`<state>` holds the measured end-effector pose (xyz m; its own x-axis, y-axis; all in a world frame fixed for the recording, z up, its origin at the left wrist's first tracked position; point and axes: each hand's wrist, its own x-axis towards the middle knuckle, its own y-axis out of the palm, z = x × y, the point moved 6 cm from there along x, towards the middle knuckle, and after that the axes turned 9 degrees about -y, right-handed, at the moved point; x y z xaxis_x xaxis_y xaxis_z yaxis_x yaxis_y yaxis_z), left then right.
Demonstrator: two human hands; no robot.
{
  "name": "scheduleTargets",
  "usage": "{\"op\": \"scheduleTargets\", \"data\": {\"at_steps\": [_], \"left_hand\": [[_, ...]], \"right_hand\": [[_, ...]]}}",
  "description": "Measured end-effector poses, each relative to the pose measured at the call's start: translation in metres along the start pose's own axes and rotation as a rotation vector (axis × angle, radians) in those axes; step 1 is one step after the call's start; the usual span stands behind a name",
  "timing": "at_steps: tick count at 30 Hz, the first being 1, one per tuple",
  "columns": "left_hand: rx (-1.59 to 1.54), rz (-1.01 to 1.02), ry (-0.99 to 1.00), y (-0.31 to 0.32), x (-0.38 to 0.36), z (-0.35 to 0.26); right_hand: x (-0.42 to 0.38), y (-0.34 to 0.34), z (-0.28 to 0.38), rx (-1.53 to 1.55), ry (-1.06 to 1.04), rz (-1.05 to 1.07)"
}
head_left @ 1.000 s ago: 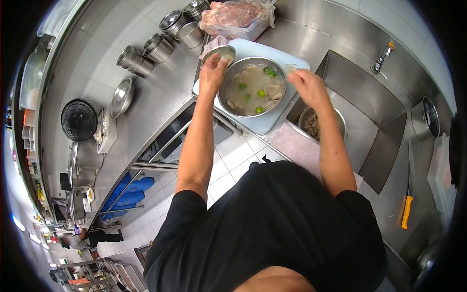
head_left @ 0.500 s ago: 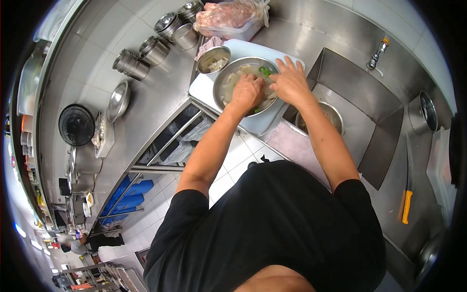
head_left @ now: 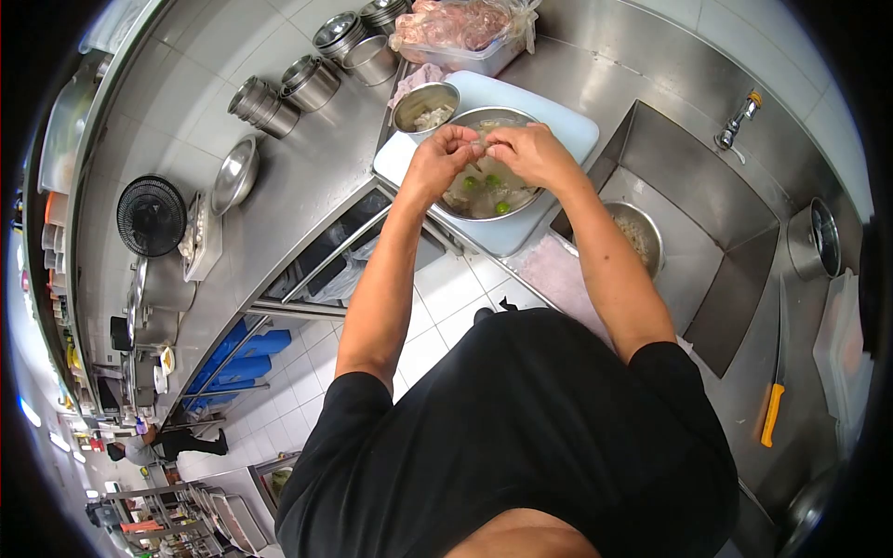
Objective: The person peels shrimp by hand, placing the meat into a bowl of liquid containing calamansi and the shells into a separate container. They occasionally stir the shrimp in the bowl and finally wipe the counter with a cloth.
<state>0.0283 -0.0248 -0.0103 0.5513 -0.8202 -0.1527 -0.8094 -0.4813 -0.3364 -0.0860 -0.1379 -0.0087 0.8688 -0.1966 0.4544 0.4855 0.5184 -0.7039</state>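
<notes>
A large metal bowl [head_left: 458,213] of cloudy liquid stands on the pale blue cutting board [head_left: 574,135]. Pale pieces and several green slices [head_left: 502,206] float in it. Over the bowl, my left hand [head_left: 442,163] and my right hand [head_left: 532,153] meet with their fingertips pinched together. Between them is a small pale piece, partly hidden by the fingers; its kind is not clear. Beside the big bowl, near my left hand, a smaller metal bowl [head_left: 402,118] contains whitish chunks [head_left: 433,117].
To the right lies a steel sink [head_left: 716,200] with a metal bowl [head_left: 656,244] in it, below a tap [head_left: 735,126]. A yellow-handled knife [head_left: 772,414] rests on the right counter. Raw meat [head_left: 456,26] fills a tub at the back. Another person [head_left: 149,450] stands far left.
Both hands have come up out of the bowl, or from above it, and joined at the fingertips. The green slices have shifted in the liquid. The whole view has moved slightly.
</notes>
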Motion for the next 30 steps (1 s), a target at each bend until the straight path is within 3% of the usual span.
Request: {"op": "scheduleTargets", "data": {"at_steps": [4, 7, 10, 11, 13, 14, 17, 20, 23, 26, 30], "left_hand": [[-0.505, 0.28, -0.176, 0.006, 0.003, 0.009], [-0.536, 0.35, -0.202, 0.009, 0.006, 0.011], [-0.347, 0.11, -0.169, -0.008, 0.027, 0.032], [-0.041, -0.012, -0.026, -0.013, 0.029, 0.035], [0.566, -0.263, 0.257, -0.013, 0.019, 0.034], [0.802, -0.245, 0.204, -0.009, 0.022, 0.042], [1.021, -0.252, 0.284, 0.009, 0.018, 0.058], [0.832, -0.171, 0.076, 0.013, 0.006, 0.029], [0.467, -0.063, -0.08, 0.014, 0.012, 0.033], [0.199, 0.015, -0.117, 0.022, 0.011, 0.027], [0.037, 0.048, -0.084, 0.026, -0.007, 0.003]], "right_hand": [[-0.011, -0.009, 0.003, 0.162, -0.065, -0.095], [-0.023, -0.014, -0.003, 0.168, -0.099, -0.075], [-0.042, -0.031, -0.011, 0.149, -0.103, -0.152], [-0.051, -0.039, -0.015, 0.144, -0.109, -0.204], [-0.077, -0.049, -0.043, 0.232, 0.2, -0.261], [-0.094, -0.053, -0.057, 0.276, 0.356, -0.283], [-0.137, -0.051, -0.094, 0.078, 0.554, -0.167], [-0.155, -0.047, -0.097, -0.279, 0.453, -0.131], [-0.113, -0.055, -0.045, -0.232, 0.096, -0.357], [-0.07, -0.037, 0.002, -0.108, 0.043, -0.334], [-0.035, -0.01, 0.012, -0.015, 0.023, -0.266]]}}
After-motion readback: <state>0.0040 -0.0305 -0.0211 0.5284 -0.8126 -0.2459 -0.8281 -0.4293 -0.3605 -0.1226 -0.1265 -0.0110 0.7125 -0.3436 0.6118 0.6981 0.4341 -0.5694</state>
